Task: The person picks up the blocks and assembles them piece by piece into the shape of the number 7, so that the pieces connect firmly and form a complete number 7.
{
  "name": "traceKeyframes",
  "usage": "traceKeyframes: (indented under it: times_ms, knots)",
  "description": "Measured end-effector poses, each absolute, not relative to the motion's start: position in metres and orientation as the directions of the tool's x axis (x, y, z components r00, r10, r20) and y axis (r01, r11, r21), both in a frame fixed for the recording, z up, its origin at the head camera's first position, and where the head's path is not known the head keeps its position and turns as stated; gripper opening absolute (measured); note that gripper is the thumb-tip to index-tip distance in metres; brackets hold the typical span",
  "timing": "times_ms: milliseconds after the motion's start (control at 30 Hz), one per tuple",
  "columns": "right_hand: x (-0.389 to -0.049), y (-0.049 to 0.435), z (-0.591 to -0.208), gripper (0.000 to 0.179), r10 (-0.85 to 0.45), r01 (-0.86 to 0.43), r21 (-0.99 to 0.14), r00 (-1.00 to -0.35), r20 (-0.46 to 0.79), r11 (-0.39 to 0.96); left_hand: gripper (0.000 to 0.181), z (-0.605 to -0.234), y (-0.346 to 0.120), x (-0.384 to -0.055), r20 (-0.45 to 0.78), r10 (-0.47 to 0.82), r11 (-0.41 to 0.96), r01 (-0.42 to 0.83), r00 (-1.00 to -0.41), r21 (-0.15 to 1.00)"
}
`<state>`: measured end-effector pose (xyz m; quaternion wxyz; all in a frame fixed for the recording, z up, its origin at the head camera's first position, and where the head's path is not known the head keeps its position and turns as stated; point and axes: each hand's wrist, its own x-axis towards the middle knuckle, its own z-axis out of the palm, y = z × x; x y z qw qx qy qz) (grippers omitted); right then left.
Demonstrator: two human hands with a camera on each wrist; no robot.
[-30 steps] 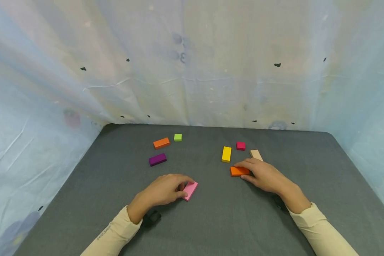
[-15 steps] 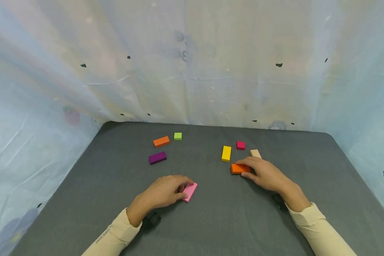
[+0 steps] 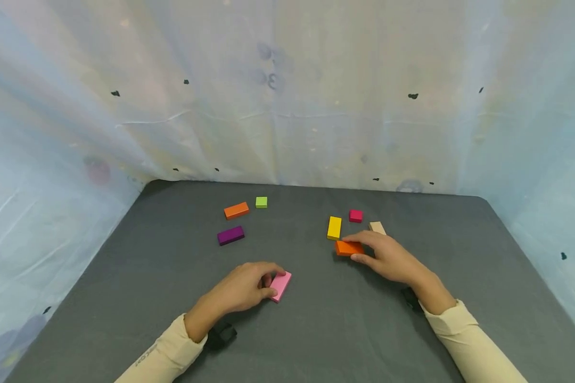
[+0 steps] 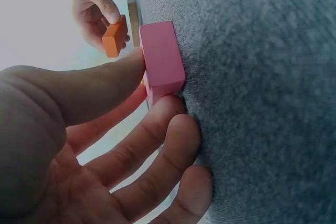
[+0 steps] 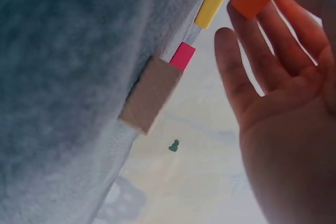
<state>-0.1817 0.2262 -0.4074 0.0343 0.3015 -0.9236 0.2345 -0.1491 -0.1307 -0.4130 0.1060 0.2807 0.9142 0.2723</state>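
My left hand (image 3: 246,286) pinches a pink block (image 3: 280,286) by its edges near the middle of the grey table. In the left wrist view the thumb and fingertips press against the pink block (image 4: 164,56), which lies right at the cloth. An orange block (image 3: 348,248) is held between the thumb and fingers of my right hand (image 3: 388,256). The left wrist view shows that orange block (image 4: 114,38) raised off the cloth. Just beyond it lies a yellow block (image 3: 334,227). A natural wood block (image 3: 377,227) sits behind the right hand, partly hidden by it.
A small red block (image 3: 355,215) lies behind the yellow one. Toward the far left are a second orange block (image 3: 237,210), a small green block (image 3: 261,202) and a purple block (image 3: 231,235). Patterned curtains (image 3: 278,96) hang around the grey table (image 3: 316,340).
My right hand has raised the orange block off the table and moved it slightly away from me and left, toward the yellow block. The left hand keeps its pinch on the pink block; the view shifts slightly.
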Motion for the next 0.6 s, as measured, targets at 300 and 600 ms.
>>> traceKeyframes:
  times_ms: [300, 600]
  knots:
    - [-0.186, 0.208, -0.402, 0.042, -0.57, -0.633, -0.476, -0.769, 0.291, 0.61, 0.033, -0.411, -0.128, -0.149, -0.049, 0.554, 0.703, 0.435, -0.831, 0.563]
    - [-0.195, 0.174, -0.407, 0.04, -0.663, -0.686, -0.428, -0.712, 0.231, 0.588, 0.034, -0.407, -0.129, -0.147, -0.07, 0.524, 0.73, 0.406, -0.849, 0.549]
